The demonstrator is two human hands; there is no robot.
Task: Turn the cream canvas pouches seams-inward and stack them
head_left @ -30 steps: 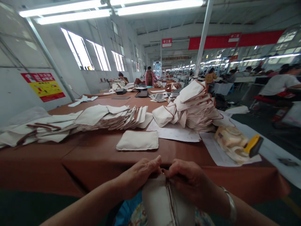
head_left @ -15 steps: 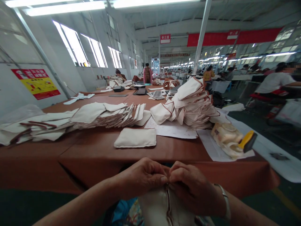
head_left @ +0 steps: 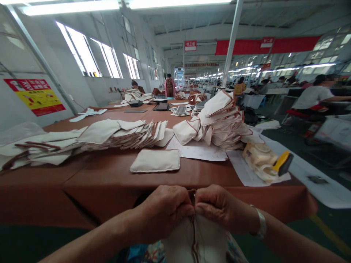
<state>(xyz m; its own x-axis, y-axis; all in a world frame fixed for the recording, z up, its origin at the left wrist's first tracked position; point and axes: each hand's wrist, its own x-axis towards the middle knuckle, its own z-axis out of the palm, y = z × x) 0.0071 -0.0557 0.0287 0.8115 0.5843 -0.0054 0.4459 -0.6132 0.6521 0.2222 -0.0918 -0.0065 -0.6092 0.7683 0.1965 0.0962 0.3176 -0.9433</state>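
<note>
Between my hands, in front of the table edge, is a cream fabric piece [head_left: 205, 241] with a brown-edged seam running down its middle. My left hand [head_left: 167, 210] pinches it on the left side of the seam, near the top. On the other side, my right hand [head_left: 222, 208], with a bracelet at the wrist, grips the opposite edge. Both hands are closed, their knuckles almost meeting at the seam. A flat cream pouch with brown piping [head_left: 155, 160] lies alone on the table just beyond them.
Brown sheeting covers the table [head_left: 98, 175]. A long row of cream pieces [head_left: 123, 133] lies left; a tall pile [head_left: 221, 120] stands right. A stained plastic container [head_left: 259, 157] with a yellow-handled brush [head_left: 283, 163] sits at the right corner. Several people work farther back.
My right hand has turned and shifted so its knuckles face my left hand across the seam. The fabric's top edge now shows between them. The view has shifted slightly.
</note>
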